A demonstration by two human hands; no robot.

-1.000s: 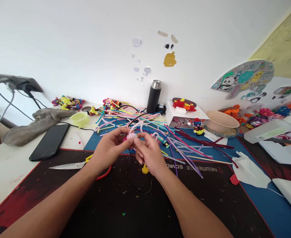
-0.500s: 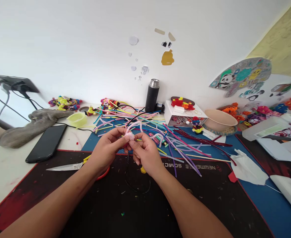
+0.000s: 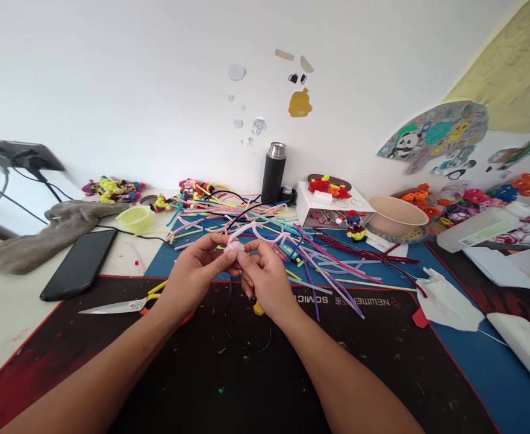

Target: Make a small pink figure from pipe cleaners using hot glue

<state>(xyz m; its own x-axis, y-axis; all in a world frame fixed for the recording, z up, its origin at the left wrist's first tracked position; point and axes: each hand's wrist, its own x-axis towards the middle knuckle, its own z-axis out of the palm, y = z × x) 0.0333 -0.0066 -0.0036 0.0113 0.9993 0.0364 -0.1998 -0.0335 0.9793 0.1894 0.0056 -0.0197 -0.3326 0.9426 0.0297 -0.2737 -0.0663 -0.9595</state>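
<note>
Head view: the fingers of my left hand (image 3: 190,274) and right hand (image 3: 267,277) grip one small pale pink piece (image 3: 233,246) between them, above the far part of the black mat (image 3: 247,401). Thumbs bear on the near side, index fingers behind; this opposed pinch appears to steady the soft piece from both sides. The fingers hide its underside, so its full shape cannot be determined. Holding it here apparently keeps it central and close to the loose fuzzy stems (image 3: 265,220).

Surrounding items: the stems crowd the area directly beyond my fingers, in front of the black flask (image 3: 273,178) and white box (image 3: 308,205). The scissors (image 3: 111,307) lie to the left; my left forearm partly covers their handles and obstructs access. My right hand partly covers a yellow piece (image 3: 258,308). A black cord (image 3: 247,347) loops below both hands. The phone (image 3: 79,264) rests on the table (image 3: 3,313), well apart.
</note>
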